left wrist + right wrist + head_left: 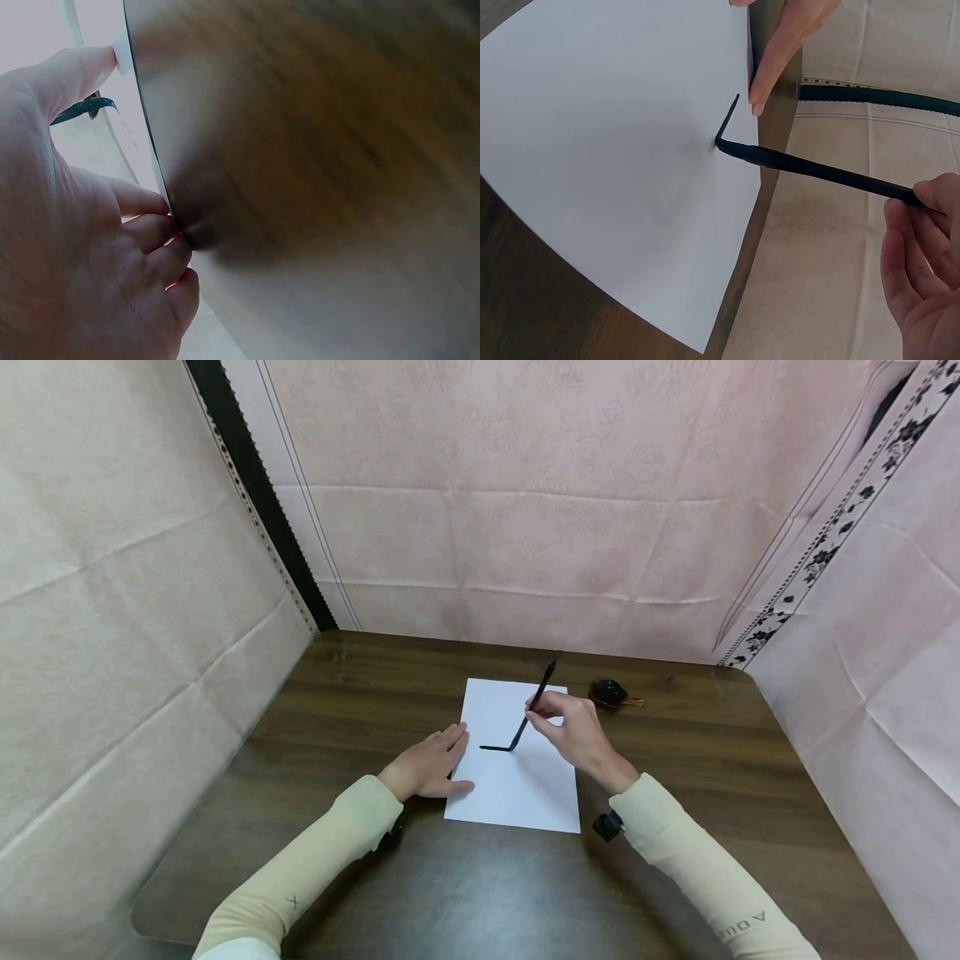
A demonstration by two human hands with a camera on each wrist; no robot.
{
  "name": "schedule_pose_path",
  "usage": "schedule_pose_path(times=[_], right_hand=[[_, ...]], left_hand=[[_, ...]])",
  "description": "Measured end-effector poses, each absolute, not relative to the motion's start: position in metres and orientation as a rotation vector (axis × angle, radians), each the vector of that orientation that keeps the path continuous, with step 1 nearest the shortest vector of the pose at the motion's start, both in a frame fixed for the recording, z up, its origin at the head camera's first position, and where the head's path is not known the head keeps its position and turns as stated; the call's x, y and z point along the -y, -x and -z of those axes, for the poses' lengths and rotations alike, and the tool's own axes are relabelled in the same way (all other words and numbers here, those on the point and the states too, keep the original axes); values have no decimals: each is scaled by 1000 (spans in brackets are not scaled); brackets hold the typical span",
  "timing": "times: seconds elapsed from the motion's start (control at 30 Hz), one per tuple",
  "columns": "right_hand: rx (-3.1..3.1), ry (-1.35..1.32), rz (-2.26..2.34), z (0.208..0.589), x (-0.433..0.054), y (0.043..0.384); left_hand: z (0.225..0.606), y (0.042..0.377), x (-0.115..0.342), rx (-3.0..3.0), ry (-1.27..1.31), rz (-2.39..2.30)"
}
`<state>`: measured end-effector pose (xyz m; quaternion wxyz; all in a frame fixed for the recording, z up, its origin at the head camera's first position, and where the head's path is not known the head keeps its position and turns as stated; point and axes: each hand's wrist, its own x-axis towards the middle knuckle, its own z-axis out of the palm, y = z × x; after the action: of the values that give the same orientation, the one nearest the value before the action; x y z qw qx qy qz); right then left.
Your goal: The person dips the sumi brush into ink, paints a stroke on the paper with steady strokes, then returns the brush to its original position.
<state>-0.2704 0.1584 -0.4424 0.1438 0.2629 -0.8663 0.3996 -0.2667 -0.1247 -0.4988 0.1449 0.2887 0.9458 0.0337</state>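
Right hand (576, 732) pinches the black brush (817, 169) mid-handle, a sound hold; tip meets the paper (517, 797). Left hand (427, 766), thumb spread, rests on the paper's left edge. Judged: brush light, tip soft; sheet thin, liable to slide.

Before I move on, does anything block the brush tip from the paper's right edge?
Nothing visible does: rightward of the brush, the paper shows only bare white and shadow. The raised right hand grips the brush; the left hand rests at the opposite edge.
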Motion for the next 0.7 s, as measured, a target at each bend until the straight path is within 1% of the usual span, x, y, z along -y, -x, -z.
schedule_pose_path(times=[0.7], right_hand=[[2536,-732,-1075,437,-175,265]], left_hand=[[497,266,125,-2720,-808,-134]])
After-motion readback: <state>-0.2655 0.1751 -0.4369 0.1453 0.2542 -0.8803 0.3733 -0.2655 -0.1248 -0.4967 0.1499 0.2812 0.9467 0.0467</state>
